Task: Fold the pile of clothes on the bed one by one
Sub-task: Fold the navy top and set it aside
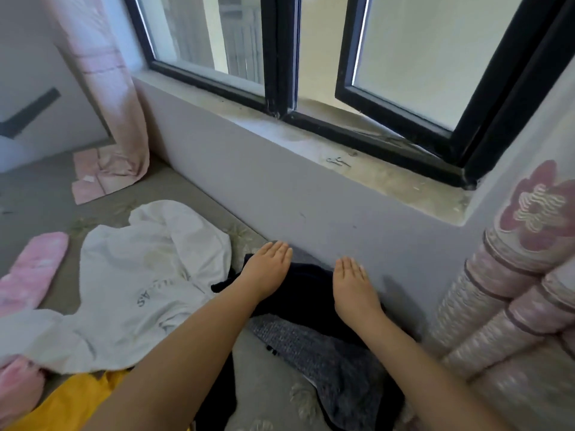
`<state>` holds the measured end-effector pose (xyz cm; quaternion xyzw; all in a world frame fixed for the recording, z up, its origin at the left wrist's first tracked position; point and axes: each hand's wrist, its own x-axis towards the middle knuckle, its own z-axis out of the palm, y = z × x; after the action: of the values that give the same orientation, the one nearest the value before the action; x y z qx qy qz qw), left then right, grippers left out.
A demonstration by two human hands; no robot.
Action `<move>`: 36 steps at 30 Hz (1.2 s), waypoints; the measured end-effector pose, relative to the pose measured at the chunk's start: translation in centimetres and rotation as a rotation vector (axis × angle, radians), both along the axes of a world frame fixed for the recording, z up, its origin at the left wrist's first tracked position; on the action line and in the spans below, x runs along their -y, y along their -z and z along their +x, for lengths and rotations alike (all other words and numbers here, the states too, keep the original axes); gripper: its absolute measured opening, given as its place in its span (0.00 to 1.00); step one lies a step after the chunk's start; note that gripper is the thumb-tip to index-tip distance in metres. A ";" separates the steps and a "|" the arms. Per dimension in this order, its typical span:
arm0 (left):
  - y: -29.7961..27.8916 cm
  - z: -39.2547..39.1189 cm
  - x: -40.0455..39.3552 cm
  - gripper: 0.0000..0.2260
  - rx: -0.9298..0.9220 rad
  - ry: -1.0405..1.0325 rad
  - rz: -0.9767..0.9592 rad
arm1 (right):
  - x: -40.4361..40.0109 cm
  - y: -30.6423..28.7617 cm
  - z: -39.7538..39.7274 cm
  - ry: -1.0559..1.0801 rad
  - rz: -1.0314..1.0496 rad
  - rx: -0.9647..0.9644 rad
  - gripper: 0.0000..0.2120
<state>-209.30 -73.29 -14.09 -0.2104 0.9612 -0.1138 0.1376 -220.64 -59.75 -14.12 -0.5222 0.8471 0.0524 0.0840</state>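
Observation:
A dark navy garment [306,293] lies on the bed against the grey wall under the window. My left hand [267,269] and my right hand [354,284] both rest flat on it, fingers straight, palms down. A grey knit garment [326,356] lies just in front of it, partly under my arms. To the left a crumpled white shirt with lettering [140,284] is spread on the bed. A yellow garment [74,402] shows at the lower left, and pink pieces [34,269] lie at the far left.
The bed's grey patterned cover [46,197] stretches to the left. A grey wall [280,188] and a dusty window sill [389,175] stand right behind the clothes. A pink curtain [115,98] hangs at the back left. A padded floral headboard [513,293] stands at the right.

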 end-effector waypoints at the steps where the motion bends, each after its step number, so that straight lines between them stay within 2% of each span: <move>1: 0.1 -1.6 1.0 0.22 -0.007 0.003 -0.001 | 0.8 0.0 -1.4 -0.006 -0.019 0.009 0.27; 5: 1.6 -5.7 4.2 0.24 -0.046 0.027 -0.036 | 2.9 2.0 -5.7 -0.016 -0.084 0.067 0.30; 9: 7.7 -6.2 5.5 0.24 0.012 -0.003 -0.031 | 4.1 8.3 -5.5 -0.043 -0.098 0.139 0.32; 13: 15.7 -4.9 4.0 0.26 0.218 -0.155 0.127 | 4.0 16.8 -3.0 -0.098 0.163 0.262 0.34; 16: 20.0 -4.0 2.0 0.27 0.265 -0.216 0.288 | 2.7 21.6 -1.9 -0.108 0.247 0.264 0.34; 19: 22.9 -3.2 1.2 0.26 0.152 -0.268 0.334 | 2.5 22.8 -1.6 -0.107 0.105 0.180 0.38; 25: 26.5 -1.2 0.9 0.25 -0.114 -0.297 0.427 | 1.8 25.4 -1.3 -0.102 -0.025 0.169 0.34; 28: 27.4 1.7 -0.1 0.23 -0.241 -0.371 0.451 | 1.7 25.1 0.1 -0.083 -0.149 0.180 0.30; 32: 28.7 9.3 -2.6 0.23 -0.298 -0.607 0.478 | 1.6 25.3 6.1 -0.270 -0.385 0.238 0.19; 34: 29.3 14.4 -4.9 0.23 -0.298 -0.788 0.479 | 1.5 26.3 10.0 -0.378 -0.347 0.343 0.17; 36: 29.8 20.0 -7.9 0.23 -0.278 -0.970 0.474 | 1.3 27.5 14.0 -0.443 -0.161 0.524 0.18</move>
<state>-189.31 -65.36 -43.94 -0.6049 0.7626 0.2108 0.0898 -206.60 -61.07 -41.65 -0.6938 0.6644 -0.1333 0.2437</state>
